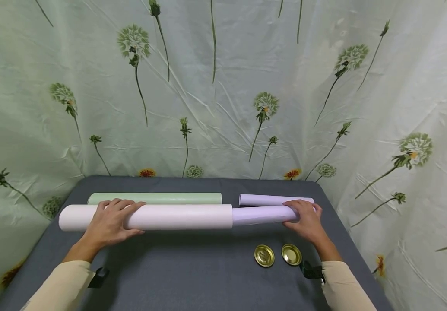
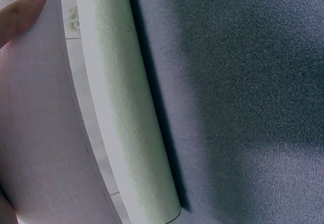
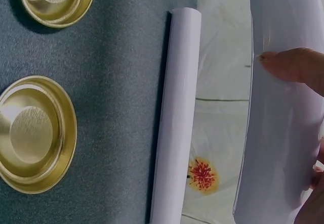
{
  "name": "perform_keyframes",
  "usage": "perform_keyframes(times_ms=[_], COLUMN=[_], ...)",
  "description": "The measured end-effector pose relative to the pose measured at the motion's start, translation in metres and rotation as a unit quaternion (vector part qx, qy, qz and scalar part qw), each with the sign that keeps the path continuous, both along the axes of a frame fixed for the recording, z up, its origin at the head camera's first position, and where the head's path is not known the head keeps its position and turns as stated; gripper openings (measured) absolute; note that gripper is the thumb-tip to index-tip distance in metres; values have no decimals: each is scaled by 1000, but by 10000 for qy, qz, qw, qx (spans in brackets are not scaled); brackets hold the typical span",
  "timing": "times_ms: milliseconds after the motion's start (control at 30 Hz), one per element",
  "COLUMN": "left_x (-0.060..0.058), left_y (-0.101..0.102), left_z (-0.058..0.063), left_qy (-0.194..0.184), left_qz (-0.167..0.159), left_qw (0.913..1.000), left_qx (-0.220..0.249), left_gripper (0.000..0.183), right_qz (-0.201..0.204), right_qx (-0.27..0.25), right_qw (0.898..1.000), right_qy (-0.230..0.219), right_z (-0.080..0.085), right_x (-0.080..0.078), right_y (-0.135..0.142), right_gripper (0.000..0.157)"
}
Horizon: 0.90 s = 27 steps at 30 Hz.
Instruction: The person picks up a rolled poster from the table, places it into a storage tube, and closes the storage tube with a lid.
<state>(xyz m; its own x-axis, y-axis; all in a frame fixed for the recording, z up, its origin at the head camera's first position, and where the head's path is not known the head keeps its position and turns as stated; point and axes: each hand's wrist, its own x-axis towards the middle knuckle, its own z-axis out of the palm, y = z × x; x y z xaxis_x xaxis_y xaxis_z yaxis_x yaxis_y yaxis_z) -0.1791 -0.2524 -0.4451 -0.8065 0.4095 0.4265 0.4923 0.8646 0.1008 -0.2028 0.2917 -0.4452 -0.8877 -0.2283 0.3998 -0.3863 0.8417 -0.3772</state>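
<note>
My left hand [image 1: 110, 222] grips a thick pale pink tube [image 1: 188, 217] from above, thumb along its near side. In my right hand [image 1: 305, 219] is a glossy white paper roll [image 1: 260, 216], held near its right end. The roll's left end meets the tube's right opening and is hidden there, the two nearly in line. Tube and roll are raised over the table, casting a shadow. In the right wrist view, a thumb presses along the white roll [image 3: 283, 133]. Behind the tube lies a pale green roll [image 1: 161, 198], partly covered by it in the head view.
A thinner white roll [image 1: 260, 200] lies at the back right of the grey table [image 1: 192, 272]. Two round gold lids [image 1: 264, 255] sit on the near right, beside my right wrist. A flower-printed curtain [image 1: 215, 99] hangs behind the table.
</note>
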Motion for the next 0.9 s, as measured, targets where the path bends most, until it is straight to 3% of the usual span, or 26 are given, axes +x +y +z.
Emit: perform_keyframes(times_ms=[233,533,900], left_x=[-2,-1,0], left_y=[3,3,2], left_z=[-1,-3,-1], left_qy=[89,91,77], left_qz=[-69,-31,58], left_qw=[9999,9999,10000], left_qx=[10,45,5], left_gripper=[74,74,74], right_qz=[39,241,178], right_qx=[53,-25,46], right_qw=[10000,9985,9992], right_qy=[24,496,345], right_z=[2,1,4], right_x=[0,2,3], right_y=[-7,-17,-28], right_gripper=[51,52,52])
